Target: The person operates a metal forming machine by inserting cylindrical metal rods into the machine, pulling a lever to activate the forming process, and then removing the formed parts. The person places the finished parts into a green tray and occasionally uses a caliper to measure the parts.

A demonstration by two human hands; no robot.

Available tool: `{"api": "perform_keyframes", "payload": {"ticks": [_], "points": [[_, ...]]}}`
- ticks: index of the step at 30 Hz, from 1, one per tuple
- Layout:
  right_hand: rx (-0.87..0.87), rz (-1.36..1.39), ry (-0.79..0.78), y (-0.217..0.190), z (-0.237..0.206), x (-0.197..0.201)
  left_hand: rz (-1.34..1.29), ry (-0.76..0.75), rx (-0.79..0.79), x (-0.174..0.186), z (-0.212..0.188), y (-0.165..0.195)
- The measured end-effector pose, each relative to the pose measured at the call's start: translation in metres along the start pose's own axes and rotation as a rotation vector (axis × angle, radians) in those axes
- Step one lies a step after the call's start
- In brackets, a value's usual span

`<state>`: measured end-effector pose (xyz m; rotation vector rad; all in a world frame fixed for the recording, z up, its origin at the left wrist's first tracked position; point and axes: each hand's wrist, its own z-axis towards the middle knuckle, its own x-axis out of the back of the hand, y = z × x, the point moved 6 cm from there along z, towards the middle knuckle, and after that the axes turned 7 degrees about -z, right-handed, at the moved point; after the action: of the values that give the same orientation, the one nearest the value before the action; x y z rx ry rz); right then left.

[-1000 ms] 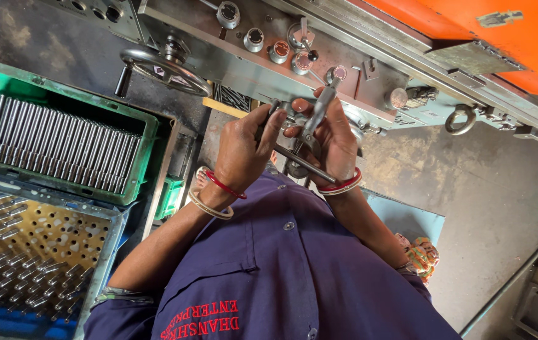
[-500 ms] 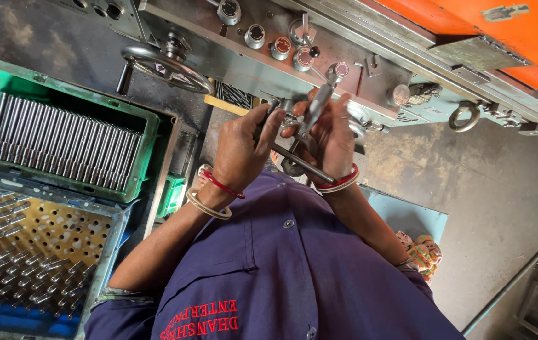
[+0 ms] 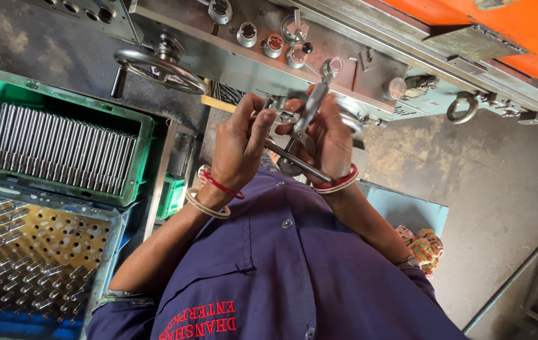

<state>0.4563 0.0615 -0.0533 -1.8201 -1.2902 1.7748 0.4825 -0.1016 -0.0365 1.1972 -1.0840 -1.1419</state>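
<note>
Centre of frame, above a dark blue shirt (image 3: 294,277): both hands closed on a micrometer and a thin steel rod.

Left hand (image 3: 237,148), at centre left, with fingers curled shut round the knurled thimble of the micrometer (image 3: 300,123); red and pale bangles at that wrist. Right hand (image 3: 329,141), just beside and touching it, wrapped closed about the micrometer's frame and pinching the steel rod (image 3: 297,160), which lies slanted across the lower palm toward the red bangle. Behind the hands, along the top of frame, a grey machine panel (image 3: 357,56) with knobs, and a handwheel (image 3: 159,66) at upper left. Left edge: a green crate (image 3: 137,135) filled with a row of similar rods lying side by side; lower left, a perforated tray (image 3: 42,252) with more pieces standing in its holes.
</note>
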Motion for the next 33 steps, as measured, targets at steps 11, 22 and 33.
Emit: {"api": "perform_keyframes", "payload": {"ticks": [11, 22, 33], "points": [[0.029, 0.026, 0.009, 0.0, 0.002, -0.01, 0.015, -0.085, -0.036, -0.013, -0.002, 0.007], [-0.014, 0.05, 0.017, 0.003, -0.002, -0.013, 0.032, -0.059, -0.033, -0.01, -0.008, 0.004], [0.03, 0.098, 0.001, 0.001, -0.007, -0.012, -0.024, -0.048, -0.067, -0.016, -0.008, -0.003]]}}
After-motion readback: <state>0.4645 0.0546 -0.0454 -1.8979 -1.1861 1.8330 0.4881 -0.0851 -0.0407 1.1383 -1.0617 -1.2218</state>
